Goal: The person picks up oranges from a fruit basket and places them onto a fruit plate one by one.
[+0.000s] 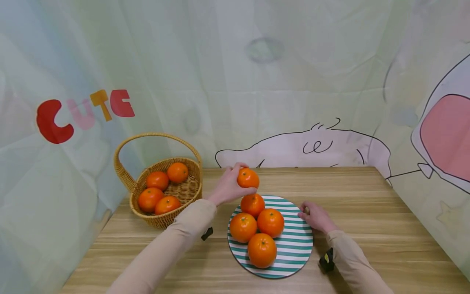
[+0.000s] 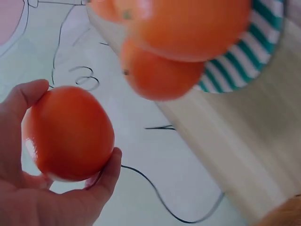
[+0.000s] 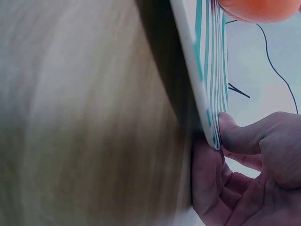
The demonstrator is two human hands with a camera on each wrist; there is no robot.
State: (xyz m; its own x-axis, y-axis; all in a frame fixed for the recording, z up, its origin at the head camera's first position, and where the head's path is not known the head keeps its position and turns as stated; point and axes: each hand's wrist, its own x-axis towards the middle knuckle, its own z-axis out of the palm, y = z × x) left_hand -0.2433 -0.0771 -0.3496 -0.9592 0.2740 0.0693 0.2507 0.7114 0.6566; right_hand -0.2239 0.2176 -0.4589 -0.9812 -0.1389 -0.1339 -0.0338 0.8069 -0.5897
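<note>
Sleeves [image 1: 161, 249] lie closest, one on each side of the plate [image 1: 293, 245]. With my left grip [image 1: 228, 185] I hold an orange [image 1: 250, 179] up by the plate's far edge, thumb and fingers round it. My right grip [image 1: 318, 217] pinches the plate's right rim, thumb on top, finger beneath. Four oranges [image 1: 262, 250] sit on the plate's left half; left of it, on the bench [image 1: 367, 212], a basket [image 1: 159, 221] holds four more.

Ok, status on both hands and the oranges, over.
Left hand holds an orange. Right hand pinches plate rim. Four oranges on plate, four in basket. Nothing visibly blocking.
</note>
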